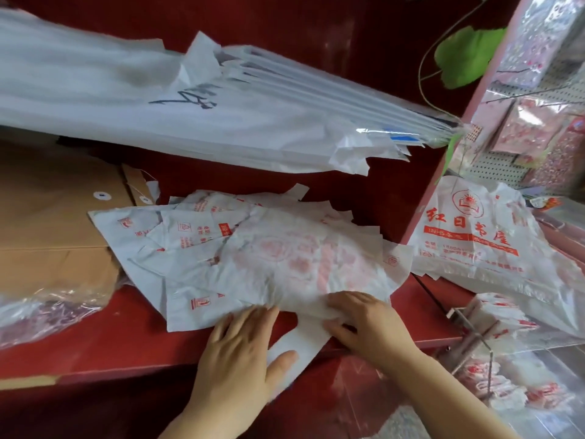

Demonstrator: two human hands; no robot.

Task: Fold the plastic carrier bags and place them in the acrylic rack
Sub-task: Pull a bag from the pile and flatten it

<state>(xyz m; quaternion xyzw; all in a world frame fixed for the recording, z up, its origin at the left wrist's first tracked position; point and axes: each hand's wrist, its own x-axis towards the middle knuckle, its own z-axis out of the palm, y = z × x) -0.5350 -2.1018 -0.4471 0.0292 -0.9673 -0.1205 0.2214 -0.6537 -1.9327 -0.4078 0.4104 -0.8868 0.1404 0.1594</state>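
Far left of the red-painted counter [110, 337]: flat brown kraft-paper envelopes [47, 217], with crumpled clear wrap in front of them at the front-left edge. Centre: loose heap of white plastic carrier bags with red print [221, 248], fanned out unfolded from the back of the counter to its front edge. The partly folded white plastic carrier bag [297, 340] lay at the near side of that heap as a narrow strip. Its long axis ran diagonally, from the heap down over the counter's front edge toward the person. Left hand [240, 350]: palm down on the strip's left side, fingers straight and slightly spread, thumb out across the lower end, pressing it flat. Right hand [367, 324]: on the strip's upper right, fingers bent over the film and thumb reaching left along the fold. This read as a pinch on the folded edge; the underside was not visible. The bag sat between and under both hands. Clear acrylic rack [468, 337]: off the counter's front-right corner, folded white-and-red bags [503, 315] already in it, just beside the right wrist. Judgement: the rack lay to the right of the strip, so the right hand was the nearer one for the transfer. The strip probably needed further folds along its length first.
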